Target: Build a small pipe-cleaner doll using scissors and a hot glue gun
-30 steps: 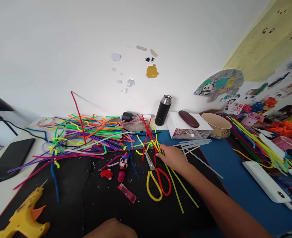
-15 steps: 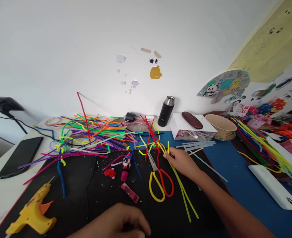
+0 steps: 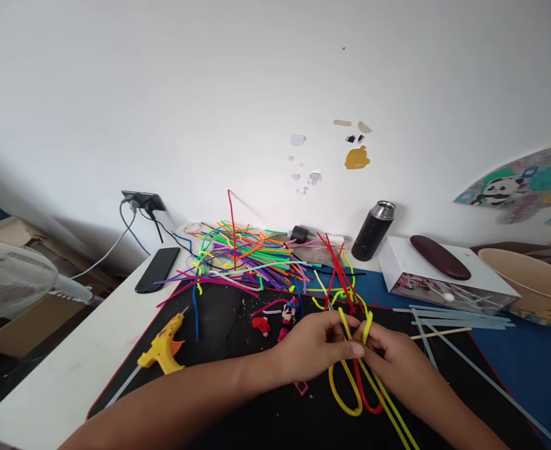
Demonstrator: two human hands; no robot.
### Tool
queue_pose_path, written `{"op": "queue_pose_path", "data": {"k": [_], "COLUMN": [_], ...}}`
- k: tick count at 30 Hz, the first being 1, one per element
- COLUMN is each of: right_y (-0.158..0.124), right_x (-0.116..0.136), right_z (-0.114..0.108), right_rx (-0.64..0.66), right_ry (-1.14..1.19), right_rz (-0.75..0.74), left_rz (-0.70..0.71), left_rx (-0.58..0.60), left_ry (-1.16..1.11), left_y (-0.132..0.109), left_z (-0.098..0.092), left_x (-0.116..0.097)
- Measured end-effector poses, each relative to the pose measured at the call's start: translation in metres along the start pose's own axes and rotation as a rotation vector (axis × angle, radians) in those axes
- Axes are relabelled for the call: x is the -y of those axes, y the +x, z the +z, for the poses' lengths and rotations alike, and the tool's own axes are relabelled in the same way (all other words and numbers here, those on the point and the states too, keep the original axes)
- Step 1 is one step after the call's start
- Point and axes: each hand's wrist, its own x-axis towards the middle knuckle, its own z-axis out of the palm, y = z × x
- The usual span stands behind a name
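Two yellow-green pipe cleaners (image 3: pixel 384 400) run between my hands, their upper ends sticking up and the long ends trailing toward the front. My left hand (image 3: pixel 310 345) is closed on one strand between thumb and fingers. Close beside it, my right hand (image 3: pixel 395 356) pinches the pipe cleaners near a bent tip. Behind the hands lie scissors (image 3: pixel 350 406) with one yellow and one red handle; their blades are mostly hidden. A small pipe-cleaner figure (image 3: pixel 288 315) and a red fuzzy piece (image 3: pixel 261 325) rest left of my left hand.
A heap of coloured pipe cleaners (image 3: pixel 252 250) lies at the wall. A yellow glue gun (image 3: pixel 163 347) and phone (image 3: pixel 157 270) are left. A black flask (image 3: pixel 373 231), white box (image 3: pixel 448 269) and clear glue sticks (image 3: pixel 463 319) stand or lie right. A fan (image 3: pixel 13 281) is far left.
My left hand has come up from the front edge to the pipe cleaners and taken hold beside my right hand. The view has turned left, bringing the fan and socket into sight.
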Motion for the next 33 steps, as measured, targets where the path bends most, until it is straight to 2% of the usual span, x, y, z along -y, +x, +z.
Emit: {"op": "queue_pose_path", "data": {"k": [3, 7, 11, 13, 16, 19, 21, 26, 33], "right_y": [-0.003, -0.006, -0.008, -0.01, -0.013, -0.017, -0.02, -0.027, -0.034], "right_x": [0.0, 0.0, 0.0, 0.001, 0.006, 0.012, 0.016, 0.014, 0.002], "right_z": [0.008, 0.022, 0.034, 0.037, 0.037, 0.031, 0.028, 0.025, 0.031], "right_rx": [0.023, 0.1, 0.144, 0.126, 0.09, 0.143, 0.177, 0.129, 0.135], "right_ry": [-0.013, -0.011, -0.054, -0.096, -0.089, 0.003, 0.049, 0.046, 0.061], "right_rz": [-0.018, -0.028, -0.03, -0.035, -0.048, -0.052, -0.043, -0.028, -0.005], "left_rz": [0.073, 0.134, 0.194, 0.182, 0.088, 0.045, 0.048, 0.009, -0.053], "left_rx": [-0.068, -0.01, 0.034, 0.039, 0.03, -0.031, -0.082, -0.186, -0.225], "left_ry": [0.182, 0.29, 0.289, 0.24, 0.064, -0.124, -0.169, -0.277, -0.477], "left_y": [-0.004, -0.009, -0.01, -0.009, -0.008, -0.007, -0.007, -0.007, 0.001], "left_z": [-0.002, -0.004, -0.003, -0.002, -0.001, -0.006, -0.013, -0.028, -0.026], "left_x": [-0.001, -0.006, -0.011, -0.013, -0.014, -0.021, -0.029, -0.044, -0.034]}}
